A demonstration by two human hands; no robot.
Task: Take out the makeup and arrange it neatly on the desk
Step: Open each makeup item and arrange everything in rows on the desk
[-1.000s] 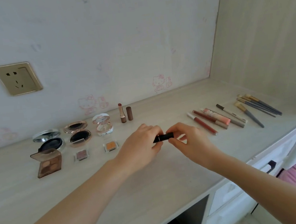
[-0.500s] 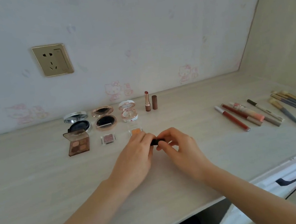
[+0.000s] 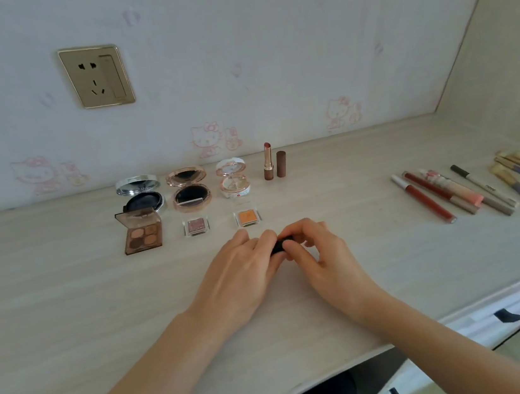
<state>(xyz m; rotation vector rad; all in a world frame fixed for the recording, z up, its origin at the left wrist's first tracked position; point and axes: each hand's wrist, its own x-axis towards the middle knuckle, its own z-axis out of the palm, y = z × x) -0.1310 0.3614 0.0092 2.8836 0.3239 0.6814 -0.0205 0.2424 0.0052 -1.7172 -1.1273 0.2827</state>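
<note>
Left hand (image 3: 238, 267) and right hand (image 3: 321, 255) meet, pinching a black tube (image 3: 277, 247) over the desk's (image 3: 66, 295) middle. The next move is probably uncapping it and placing it.

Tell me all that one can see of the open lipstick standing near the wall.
The lipstick stands upright on the desk near the wall, uncapped. Its base is brown, the middle sleeve looks like gold metal, the bullet is dark red and extended. Its brown cap stands just right of it, apart. Only the desk touches it.

A gold socket (image 3: 96, 76) is set in the cartoon-printed wall (image 3: 265, 47); below it a pale wooden desk (image 3: 68, 304) is seen.
</note>
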